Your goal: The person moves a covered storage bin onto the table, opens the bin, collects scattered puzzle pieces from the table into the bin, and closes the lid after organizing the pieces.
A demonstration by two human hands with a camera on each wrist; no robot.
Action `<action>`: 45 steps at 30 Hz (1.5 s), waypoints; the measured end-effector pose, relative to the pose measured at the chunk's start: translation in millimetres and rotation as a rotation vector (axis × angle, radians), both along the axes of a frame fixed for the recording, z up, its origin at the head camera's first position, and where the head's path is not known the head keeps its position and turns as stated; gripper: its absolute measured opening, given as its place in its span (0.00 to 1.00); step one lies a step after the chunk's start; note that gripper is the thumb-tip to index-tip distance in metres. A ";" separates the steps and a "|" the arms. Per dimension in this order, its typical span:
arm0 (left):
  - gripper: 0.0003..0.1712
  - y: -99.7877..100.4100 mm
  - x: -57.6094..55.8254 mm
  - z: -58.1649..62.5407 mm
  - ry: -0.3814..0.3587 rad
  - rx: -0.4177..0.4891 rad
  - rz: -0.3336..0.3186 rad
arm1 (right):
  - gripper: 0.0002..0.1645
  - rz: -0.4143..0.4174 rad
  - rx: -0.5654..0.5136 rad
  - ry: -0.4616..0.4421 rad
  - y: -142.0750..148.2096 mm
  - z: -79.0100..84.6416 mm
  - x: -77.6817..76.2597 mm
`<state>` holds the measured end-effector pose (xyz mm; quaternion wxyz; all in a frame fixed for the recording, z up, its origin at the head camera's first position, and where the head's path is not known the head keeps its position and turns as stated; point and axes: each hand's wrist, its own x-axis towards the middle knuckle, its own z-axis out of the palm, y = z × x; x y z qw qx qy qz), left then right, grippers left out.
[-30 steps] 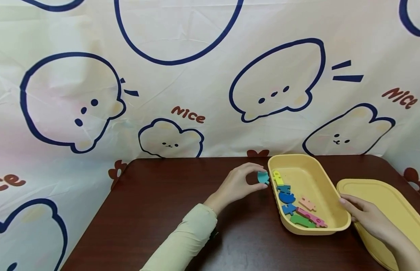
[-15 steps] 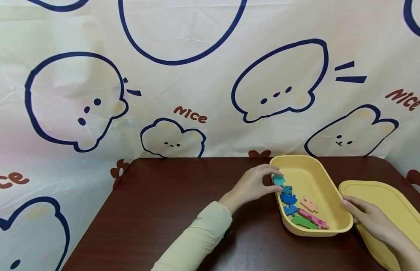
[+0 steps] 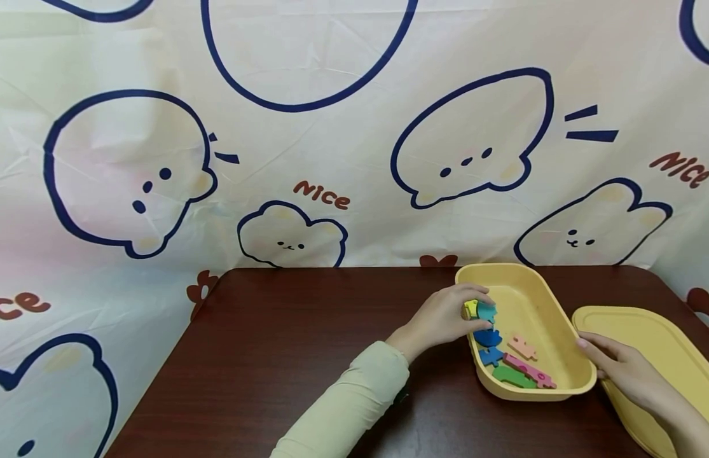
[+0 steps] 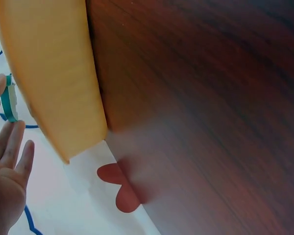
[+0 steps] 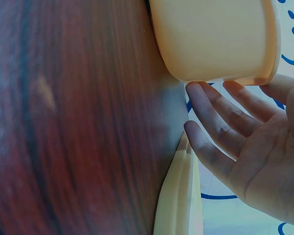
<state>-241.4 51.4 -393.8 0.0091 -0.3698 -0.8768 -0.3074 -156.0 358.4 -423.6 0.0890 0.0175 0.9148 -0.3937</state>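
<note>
My left hand (image 3: 442,316) reaches over the left side of a yellow plastic box (image 3: 540,318) and pinches a teal puzzle piece (image 3: 486,311) between thumb and fingertips. The left wrist view shows that teal piece (image 4: 9,104) edge-on, above the box wall (image 4: 54,63). Inside the box lie a yellow piece (image 3: 471,308), blue pieces (image 3: 488,337), a pink strip (image 3: 528,370), a green piece (image 3: 513,376) and a peach piece (image 3: 523,347). My right hand (image 3: 620,364) grips the box's right edge, thumb on the rim and fingers against the outer wall.
A yellow lid (image 3: 646,331) lies on the dark wooden table (image 3: 297,343) right of the box, partly beneath my right forearm. A white cloth (image 3: 365,152) with blue cartoon outlines hangs behind the table.
My left hand has carried the teal piece rightward, from outside the box's left rim to over its inside. My right hand keeps its grip on the box.
</note>
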 end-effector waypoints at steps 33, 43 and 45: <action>0.22 7.7 5.7 0.2 0.003 0.020 -0.015 | 0.39 0.000 0.000 0.001 0.0 -0.1 -0.2; 0.19 -0.2 15.8 6.9 0.001 0.091 0.040 | 0.39 -0.003 -0.006 0.015 0.5 -1.7 0.3; 0.18 -3.0 19.0 7.9 -0.002 0.111 0.047 | 0.39 -0.005 -0.003 0.013 0.4 -1.2 -0.1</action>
